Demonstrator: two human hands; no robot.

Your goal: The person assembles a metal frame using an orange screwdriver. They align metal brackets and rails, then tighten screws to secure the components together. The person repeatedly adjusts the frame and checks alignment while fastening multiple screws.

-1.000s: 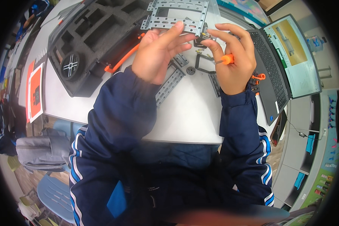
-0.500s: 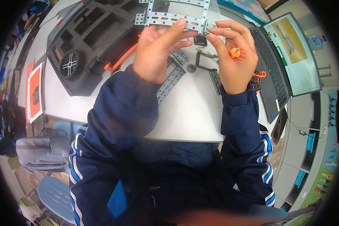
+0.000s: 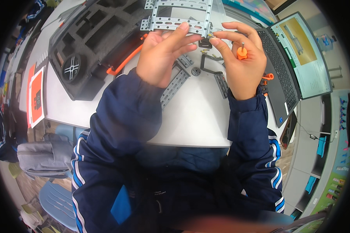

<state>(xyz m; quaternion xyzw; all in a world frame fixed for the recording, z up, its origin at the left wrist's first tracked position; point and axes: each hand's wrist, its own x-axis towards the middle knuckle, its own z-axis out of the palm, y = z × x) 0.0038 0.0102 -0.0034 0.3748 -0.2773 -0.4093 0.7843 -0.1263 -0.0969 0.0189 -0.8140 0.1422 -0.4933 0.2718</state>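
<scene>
Left hand [image 3: 162, 58] grips the near edge of the grey perforated frame [image 3: 179, 15], far side of the white table [image 3: 206, 120]. Right hand [image 3: 239, 64] pinches a small part against the frame's right end, orange-handled screwdriver [image 3: 242, 52] tucked in its palm. Loose grey strips [image 3: 175, 87] near. Laptop [image 3: 295, 62] right, black foam case [image 3: 89, 39] left.

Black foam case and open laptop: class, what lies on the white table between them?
In the head view, between the black foam case and the laptop lie both hands, the perforated metal frame and loose grey strips.
</scene>
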